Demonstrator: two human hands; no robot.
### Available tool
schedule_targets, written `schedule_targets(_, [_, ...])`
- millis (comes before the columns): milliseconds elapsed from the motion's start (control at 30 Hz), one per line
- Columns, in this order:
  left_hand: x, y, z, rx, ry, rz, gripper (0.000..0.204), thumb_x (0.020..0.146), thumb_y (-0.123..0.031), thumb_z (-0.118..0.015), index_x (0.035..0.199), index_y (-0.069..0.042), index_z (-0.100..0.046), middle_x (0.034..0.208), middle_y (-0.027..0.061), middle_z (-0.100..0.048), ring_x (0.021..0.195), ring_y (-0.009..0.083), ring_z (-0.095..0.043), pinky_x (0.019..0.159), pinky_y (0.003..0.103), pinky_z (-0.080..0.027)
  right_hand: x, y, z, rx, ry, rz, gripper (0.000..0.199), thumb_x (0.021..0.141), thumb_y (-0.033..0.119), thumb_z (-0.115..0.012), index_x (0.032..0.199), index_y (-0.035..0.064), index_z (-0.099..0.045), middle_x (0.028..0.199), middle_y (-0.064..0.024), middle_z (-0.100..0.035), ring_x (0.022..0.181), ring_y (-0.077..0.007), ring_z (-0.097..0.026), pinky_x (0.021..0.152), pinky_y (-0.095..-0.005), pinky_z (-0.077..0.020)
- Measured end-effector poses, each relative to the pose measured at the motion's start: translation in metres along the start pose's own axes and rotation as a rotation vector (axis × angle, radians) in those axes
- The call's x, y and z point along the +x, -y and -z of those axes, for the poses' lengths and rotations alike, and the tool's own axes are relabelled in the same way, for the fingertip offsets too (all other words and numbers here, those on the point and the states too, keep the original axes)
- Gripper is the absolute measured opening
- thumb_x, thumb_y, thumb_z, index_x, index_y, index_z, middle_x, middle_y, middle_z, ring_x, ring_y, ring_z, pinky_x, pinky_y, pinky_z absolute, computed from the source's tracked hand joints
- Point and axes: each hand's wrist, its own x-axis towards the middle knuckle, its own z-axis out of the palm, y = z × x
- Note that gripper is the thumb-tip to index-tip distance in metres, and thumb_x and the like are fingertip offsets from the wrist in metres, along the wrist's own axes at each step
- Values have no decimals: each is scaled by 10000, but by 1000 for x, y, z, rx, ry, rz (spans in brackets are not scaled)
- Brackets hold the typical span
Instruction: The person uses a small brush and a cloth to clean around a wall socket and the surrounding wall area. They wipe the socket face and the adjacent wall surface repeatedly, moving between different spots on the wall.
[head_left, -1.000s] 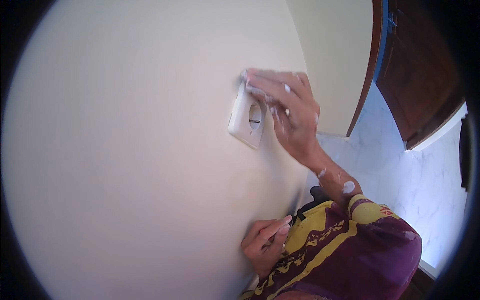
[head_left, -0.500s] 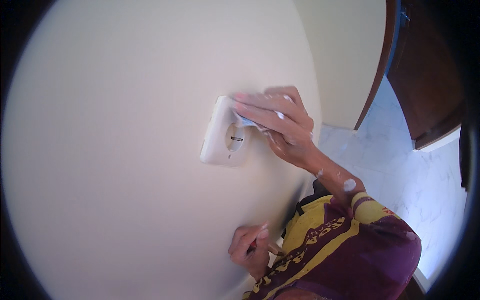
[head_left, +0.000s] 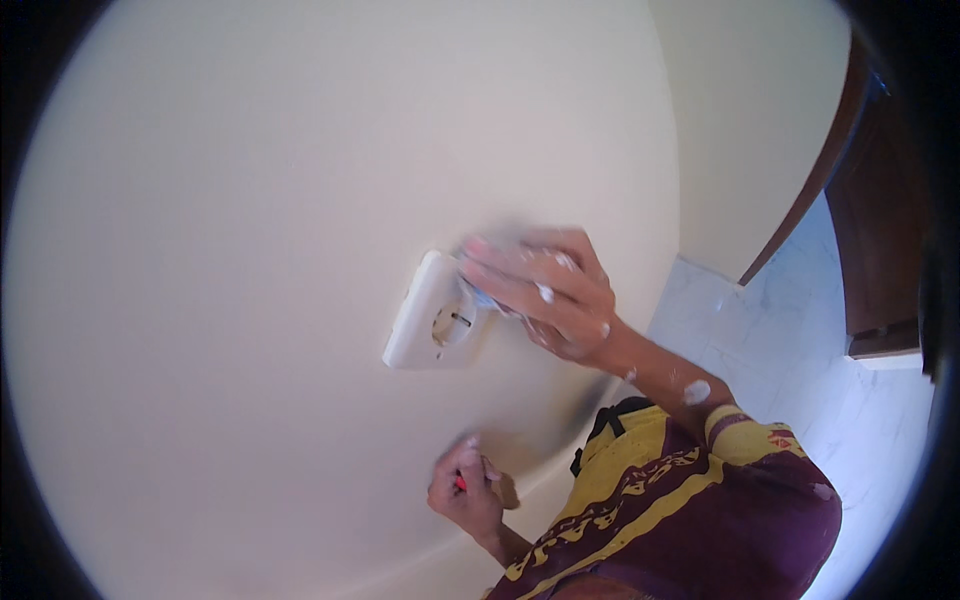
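A white wall socket [head_left: 415, 330] with rounded corners sits tilted on the pale wall, its round recess facing me. My right hand [head_left: 550, 290] presses its fingers at the socket's upper right edge. Beneath those fingers shows a thin pale blue-white piece [head_left: 483, 298], perhaps a wipe; most of it is hidden. White smears dot this hand and forearm. Lower down, close to the wall, my left hand [head_left: 465, 488] is closed around a small object with a red part [head_left: 461, 482]. The rest of that object is mostly covered, so its kind is unclear.
The smooth pale wall [head_left: 220, 300] fills the left and middle. An adjoining wall [head_left: 760, 120] meets it at a corner on the right. Beyond are a brown wooden door [head_left: 880, 240] and a marbled light floor [head_left: 770, 320]. My maroon and yellow shirt [head_left: 690, 520] occupies the lower right.
The view has shifted, so the socket appears lower and slightly left. My right hand stays at its upper right edge. My left hand appears farther left, still closed on the object with red.
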Motion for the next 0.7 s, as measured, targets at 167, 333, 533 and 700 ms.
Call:
schedule_targets(167, [17,0,-13,33,-54,10,181,1055,-109,-634,1072,47,-725,844,129,-734,534,91,-571,490,227,-423,-6,-15,-16,39,-28,60,471,737,60,-802,1207,81,-786,1263,-50,-755,951,-178,-631,808,-299,-519])
schedule_targets(333, [18,2,-19,16,-71,86,197,1057,-122,-634,1073,50,-728,894,141,-751,535,94,-572,496,233,-429,13,-21,-15,103,22,57,480,710,70,-808,1190,69,-796,1249,-60,-756,926,-189,-609,794,-293,-507])
schedule_targets(533, [24,3,-16,60,-77,49,205,1057,-141,-647,1081,46,-729,909,148,-752,542,86,-572,477,228,-403,3,-20,-15,93,3,11,475,699,58,-810,1174,68,-803,1224,-52,-765,914,-194,-601,784,-287,-510])
schedule_targets(700, [21,-3,-10,62,-26,115,193,1057,-135,-648,1101,37,-723,876,139,-743,557,81,-577,475,222,-386,-41,-12,-2,0,70,-107,324,779,83,-805,1101,110,-823,1238,-7,-761,909,-170,-637,815,-295,-529])
